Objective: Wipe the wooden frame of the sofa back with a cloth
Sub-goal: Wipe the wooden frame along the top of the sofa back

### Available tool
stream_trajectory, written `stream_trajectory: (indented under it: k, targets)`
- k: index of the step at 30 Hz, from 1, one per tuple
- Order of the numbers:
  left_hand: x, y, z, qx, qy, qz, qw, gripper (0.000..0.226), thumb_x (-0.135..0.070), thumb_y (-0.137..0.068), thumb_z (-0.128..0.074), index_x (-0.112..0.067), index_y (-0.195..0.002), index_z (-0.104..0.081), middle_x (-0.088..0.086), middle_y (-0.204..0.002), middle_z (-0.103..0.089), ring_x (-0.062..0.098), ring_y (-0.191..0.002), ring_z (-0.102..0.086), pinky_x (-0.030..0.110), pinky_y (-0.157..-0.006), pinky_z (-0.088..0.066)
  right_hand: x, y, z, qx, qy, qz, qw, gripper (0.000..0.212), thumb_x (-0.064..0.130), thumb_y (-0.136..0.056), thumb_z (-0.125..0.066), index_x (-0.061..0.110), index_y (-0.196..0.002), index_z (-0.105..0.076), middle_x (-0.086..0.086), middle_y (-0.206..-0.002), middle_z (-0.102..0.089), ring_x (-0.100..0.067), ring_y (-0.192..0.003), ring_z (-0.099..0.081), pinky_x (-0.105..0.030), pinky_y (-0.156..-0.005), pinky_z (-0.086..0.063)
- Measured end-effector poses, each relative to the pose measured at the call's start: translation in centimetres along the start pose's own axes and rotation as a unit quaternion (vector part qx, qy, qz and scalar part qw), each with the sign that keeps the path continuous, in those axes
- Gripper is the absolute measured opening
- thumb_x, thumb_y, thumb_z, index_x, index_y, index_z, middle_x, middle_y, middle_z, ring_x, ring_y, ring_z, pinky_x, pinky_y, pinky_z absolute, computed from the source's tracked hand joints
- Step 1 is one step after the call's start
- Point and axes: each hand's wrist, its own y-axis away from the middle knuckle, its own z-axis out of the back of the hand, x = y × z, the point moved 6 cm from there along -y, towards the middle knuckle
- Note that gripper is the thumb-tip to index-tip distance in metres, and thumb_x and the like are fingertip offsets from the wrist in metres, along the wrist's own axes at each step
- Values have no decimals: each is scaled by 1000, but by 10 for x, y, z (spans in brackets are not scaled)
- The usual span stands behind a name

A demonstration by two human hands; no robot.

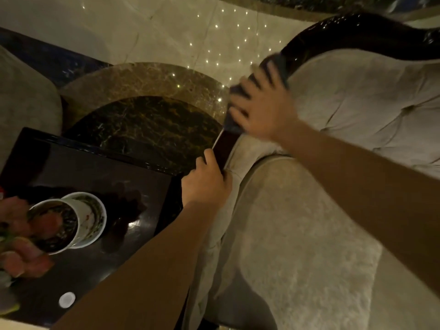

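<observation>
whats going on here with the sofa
A person is wiping the dark glossy wooden frame of the beige upholstered sofa back. Their right hand presses a dark grey cloth flat against the frame and looks motion-blurred. Their left hand grips the frame's lower end, next to a black glossy side table holding a white vase of pink flowers.

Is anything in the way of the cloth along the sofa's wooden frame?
Toward the top, nothing visible: the wooden frame runs bare beyond the cloth pressed under the right hand. Downward, the left hand grips the frame's lower end, right in the cloth's path.
</observation>
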Motion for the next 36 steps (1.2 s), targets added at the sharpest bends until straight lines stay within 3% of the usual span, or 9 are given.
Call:
stream_trajectory:
  k: [5, 7, 9, 12, 18, 22, 25, 30, 36]
  targets:
    - [-5, 1, 5, -5, -21, 10, 1000, 62, -55, -99, -27, -8, -139, -30, 14, -120, -57, 30, -79, -66, 34, -56, -36, -72, -18, 13, -48, -8, -227, 973, 56, 53, -102, -18, 25, -135, -54, -18, -156, -38, -45, -149, -20, -65, -120, -11]
    - [-6, 1, 6, 0, -29, 10, 1000, 62, -54, -99, -27, -7, -139, -30, 13, -119, -57, 30, -78, -66, 34, -54, -36, -20, -9, 10, -19, -9, -209, 978, 58, 52, -102, -18, 27, -141, -51, -15, -163, -27, -46, -152, -7, -65, -120, -5]
    - [-8, 2, 7, 1, -20, 2, 1000, 59, -55, -99, -27, -9, -135, -33, 11, -115, -58, 30, -76, -66, 35, -54, -35, 29, 12, -3, 9, -41, -95, 995, 56, 51, -104, -17, 29, -143, -52, -12, -165, -24, -44, -153, 0, -62, -121, -2]
    - [-5, -1, 3, -3, -3, 1, 1000, 57, -58, -98, -25, -12, -130, -35, 10, -118, -57, 31, -81, -65, 35, -58, -35, 14, 21, -6, 12, -57, 21, 998, 53, 51, -105, -19, 32, -145, -48, -10, -164, -27, -39, -154, -5, -55, -123, -3]
    - [0, -7, -2, 34, 32, 28, 999, 64, -59, -96, -31, -13, -140, -26, 13, -132, -50, 34, -103, -61, 39, -73, -46, -104, 2, 12, -42, -76, -217, 972, 58, 56, -102, -14, 36, -154, -31, -12, -168, -11, -39, -154, 1, -57, -123, -1]
    - [-33, -52, 13, 33, 66, 35, 997, 62, -59, -95, -37, -12, -135, -31, 14, -131, -47, 37, -105, -58, 42, -76, -46, -77, 5, 9, -45, -104, -165, 980, 51, 51, -104, -23, 38, -151, -35, -11, -168, -10, -41, -153, 2, -57, -123, -2]
    - [-85, -110, 34, 22, 64, -15, 998, 57, -51, -96, -44, -12, -135, -30, 15, -132, -43, 38, -109, -57, 41, -72, -38, -120, 3, 13, -39, -82, -154, 984, 54, 55, -103, -16, 41, -153, -28, -9, -167, -16, -39, -154, -3, -57, -123, -1]
    - [-178, -177, 67, -37, 67, -111, 991, 75, -46, -89, -59, -10, -143, -22, 15, -131, -42, 38, -114, -51, 51, -84, -47, -219, 34, 8, -59, -148, -391, 907, 55, 51, -103, -15, 34, -153, -30, -16, -161, -30, -42, -149, -18, -58, -122, -3]
    - [-313, -198, 83, -139, -102, -282, 944, 87, -61, -79, -63, -8, -141, -33, 18, -139, -45, 40, -123, -43, 55, -98, -36, -260, 72, 4, -17, -33, -250, 968, 56, 46, -106, -19, 29, -159, -16, -21, -156, -35, -43, -144, -26, -53, -122, -9]
